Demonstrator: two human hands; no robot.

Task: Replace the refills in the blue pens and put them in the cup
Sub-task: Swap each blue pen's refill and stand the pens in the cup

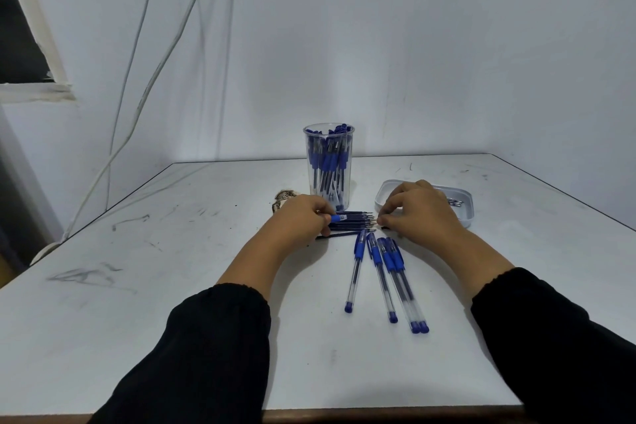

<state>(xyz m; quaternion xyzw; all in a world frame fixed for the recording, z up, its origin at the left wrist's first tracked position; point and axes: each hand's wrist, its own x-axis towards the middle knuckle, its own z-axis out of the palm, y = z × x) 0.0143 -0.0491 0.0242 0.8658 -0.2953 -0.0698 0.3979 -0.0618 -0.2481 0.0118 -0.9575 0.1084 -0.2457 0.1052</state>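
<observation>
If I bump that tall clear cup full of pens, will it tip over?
Probably it tips fairly easily: the clear cup is tall and narrow, and the pens inside stand nearly to its rim, likely raising its weight. The smooth table might let it slide first.

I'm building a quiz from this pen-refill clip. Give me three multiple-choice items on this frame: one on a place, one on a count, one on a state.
1. Where is the white tray?
A. right of the clear cup
B. left of it
C. inside it

2. How many blue pens lie on the table near the person?
A. two
B. four
C. seven

3. The cup is:
A. tipped over
B. empty
C. upright, holding pens

Key: 1 A, the tray sits behind the right hand; 2 B, four lie side by side; 3 C, it stands beyond the left hand, full of pens.
</observation>
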